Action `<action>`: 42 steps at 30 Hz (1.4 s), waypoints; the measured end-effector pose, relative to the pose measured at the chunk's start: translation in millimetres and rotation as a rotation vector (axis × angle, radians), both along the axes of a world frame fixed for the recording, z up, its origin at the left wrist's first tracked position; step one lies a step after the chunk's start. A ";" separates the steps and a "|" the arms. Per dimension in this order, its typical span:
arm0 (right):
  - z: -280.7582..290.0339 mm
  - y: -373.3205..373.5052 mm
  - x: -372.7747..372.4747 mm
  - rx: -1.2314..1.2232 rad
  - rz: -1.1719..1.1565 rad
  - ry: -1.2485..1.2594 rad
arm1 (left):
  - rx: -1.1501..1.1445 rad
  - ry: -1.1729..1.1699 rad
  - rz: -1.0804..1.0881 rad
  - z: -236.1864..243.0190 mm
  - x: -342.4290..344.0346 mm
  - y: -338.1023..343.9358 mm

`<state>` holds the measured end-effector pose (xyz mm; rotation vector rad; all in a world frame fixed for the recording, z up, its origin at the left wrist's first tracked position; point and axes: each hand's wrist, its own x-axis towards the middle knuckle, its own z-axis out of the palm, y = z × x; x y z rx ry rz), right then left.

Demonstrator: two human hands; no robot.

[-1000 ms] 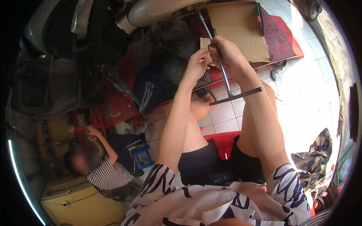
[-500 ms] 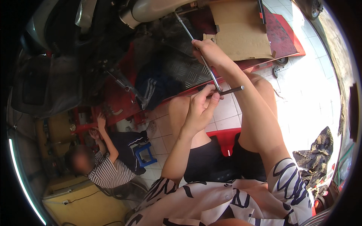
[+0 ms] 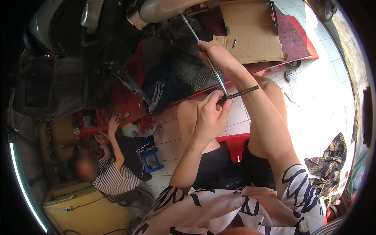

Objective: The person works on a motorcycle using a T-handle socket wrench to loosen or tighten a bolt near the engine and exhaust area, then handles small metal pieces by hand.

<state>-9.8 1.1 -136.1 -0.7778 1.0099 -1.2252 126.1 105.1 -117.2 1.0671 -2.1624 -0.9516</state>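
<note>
Left hand [image 3: 211, 114] grips T-wrench crossbar [image 3: 245, 91] | right hand [image 3: 215, 54] wraps shaft [image 3: 217, 74] | tip [image 3: 183, 17] contact unclear

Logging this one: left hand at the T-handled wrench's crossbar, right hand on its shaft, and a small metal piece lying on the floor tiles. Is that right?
The last part is wrong: the small metal piece lies on the opened cardboard, as the head view shows. The left hand is at the crossbar of the T-handled wrench and the right hand on its shaft, as stated.
</note>
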 end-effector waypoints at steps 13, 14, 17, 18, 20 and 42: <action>8.7 -6.5 13.1 -0.212 0.299 -0.796 | -0.786 -0.298 0.130 50.5 15.0 -25.0; 7.6 -5.9 13.9 -0.227 0.292 -0.815 | -0.884 -0.357 0.144 51.0 14.8 -27.1; 5.6 -3.9 20.5 -0.272 0.295 -0.808 | -0.907 -0.150 0.211 30.9 8.3 -28.5; 5.3 -4.2 23.2 -0.287 0.308 -0.762 | -0.739 0.033 0.307 20.5 12.0 -26.9; 6.1 -5.9 26.8 -0.308 0.319 -0.765 | -0.394 0.402 0.466 10.4 11.7 -27.4; -3.0 -1.9 -5.3 -0.239 0.314 -0.732 | -1.036 -0.424 0.241 91.0 5.4 4.1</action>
